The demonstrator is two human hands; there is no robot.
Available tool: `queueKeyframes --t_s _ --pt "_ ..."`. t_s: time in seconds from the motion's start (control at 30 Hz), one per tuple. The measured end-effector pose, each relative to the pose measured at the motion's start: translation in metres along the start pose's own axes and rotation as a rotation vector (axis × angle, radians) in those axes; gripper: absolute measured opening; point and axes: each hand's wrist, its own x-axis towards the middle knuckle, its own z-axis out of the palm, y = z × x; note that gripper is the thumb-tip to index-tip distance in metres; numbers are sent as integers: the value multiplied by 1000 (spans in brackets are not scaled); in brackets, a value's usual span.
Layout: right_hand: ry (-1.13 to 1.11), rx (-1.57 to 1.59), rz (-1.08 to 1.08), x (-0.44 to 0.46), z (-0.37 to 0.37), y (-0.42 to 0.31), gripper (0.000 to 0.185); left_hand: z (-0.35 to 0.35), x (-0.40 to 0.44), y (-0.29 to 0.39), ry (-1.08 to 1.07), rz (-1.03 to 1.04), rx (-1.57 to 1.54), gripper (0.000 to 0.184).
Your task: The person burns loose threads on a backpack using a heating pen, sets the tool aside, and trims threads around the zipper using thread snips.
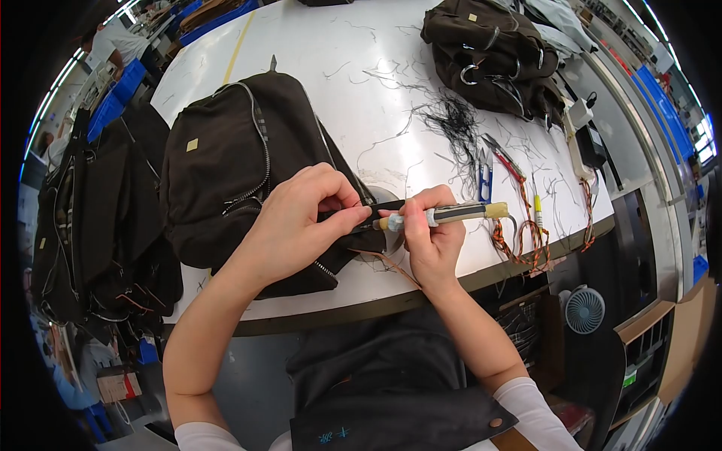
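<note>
bag (pixel 226 169) lies at the table's (pixel 301 37) near edge, left hand (pixel 301 214) pinching a black strip (pixel 389 204), right hand (pixel 432 244) gripping a taped tool (pixel 460 213); we judge that a slip, its tip (pixel 378 224) so near the left fingertips (pixel 362 213), could hurt them.

Dark brown backpack (pixel 214 177), yellow patch (pixel 192 145), yellow-ended striped tool (pixel 462 213), white table (pixel 316 49), blue snips (pixel 485 184).

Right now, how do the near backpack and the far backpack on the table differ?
The near backpack appears larger than the far backpack. The near backpack's front looks fairly smooth; the far backpack looks crumpled. The left hand overlaps the near backpack, while no hand touches the far backpack. Both are dark, with a small pale patch.
</note>
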Motion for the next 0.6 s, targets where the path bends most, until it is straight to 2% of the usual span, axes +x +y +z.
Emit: queueKeyframes --t_s 0.07,0.17,0.27,0.5,0.6 --pt "7 38 29 1 0 -3 10 0 0 1 21 5 -52 13" --pt "-3 152 92 3 1 -13 9 -5 -7 7 169 177 218 10" --pt "-67 191 106 8 1 -19 9 -11 -15 17 263 102 260 8" --pt "-131 85 142 10 14 -21 9 -12 -13 -3 327 -119 -183 13" --pt "-84 93 135 11 15 -19 11 -16 -13 -3 244 -109 -222 12"
